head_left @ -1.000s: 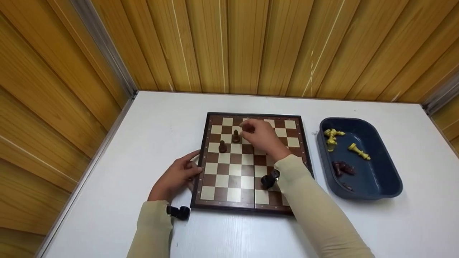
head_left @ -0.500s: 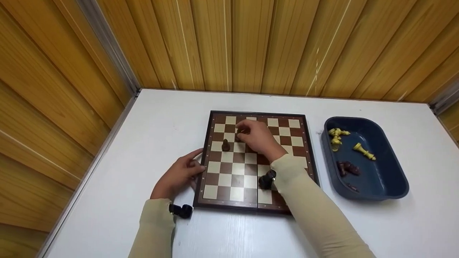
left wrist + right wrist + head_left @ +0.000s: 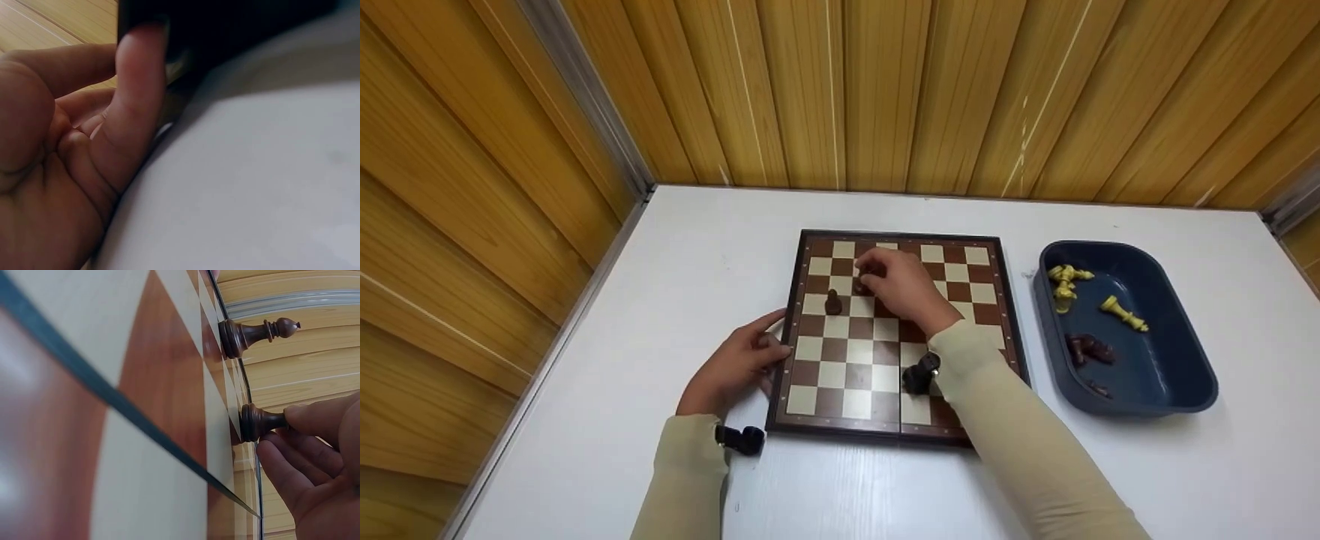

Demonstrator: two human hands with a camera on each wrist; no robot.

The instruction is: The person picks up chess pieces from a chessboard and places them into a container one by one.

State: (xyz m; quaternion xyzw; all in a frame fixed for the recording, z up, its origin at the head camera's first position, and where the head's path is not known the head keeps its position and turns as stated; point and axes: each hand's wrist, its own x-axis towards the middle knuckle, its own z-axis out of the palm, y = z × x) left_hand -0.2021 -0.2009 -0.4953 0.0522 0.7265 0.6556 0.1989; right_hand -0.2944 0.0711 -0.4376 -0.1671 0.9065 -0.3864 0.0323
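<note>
My right hand (image 3: pixel 907 285) reaches over the chessboard (image 3: pixel 847 375). Its thumb and fingertips pinch the upper part of a dark chess piece (image 3: pixel 259 423), which stands upright on a square toward the board's far left. The fingers cover the top of that piece, so its kind is hidden. A dark bishop (image 3: pixel 253 336) stands beside it, one square nearer and to the left, also seen as the bishop (image 3: pixel 832 302) in the head view. At the board's left edge, my left hand (image 3: pixel 735 364) rests with thumb and forefinger touching the side.
Right of the board sits a blue rectangular tub (image 3: pixel 1174 352). Yellow pieces (image 3: pixel 1123 313) and dark pieces (image 3: pixel 1091 350) lie loose in it. The white table (image 3: pixel 585 390) ends at a wood-patterned wall (image 3: pixel 877 97) behind and another on the left.
My right hand has shifted left onto the dark piece, and its fingers now grip it. My left hand stays at the board's edge. The head view has shifted slightly.
</note>
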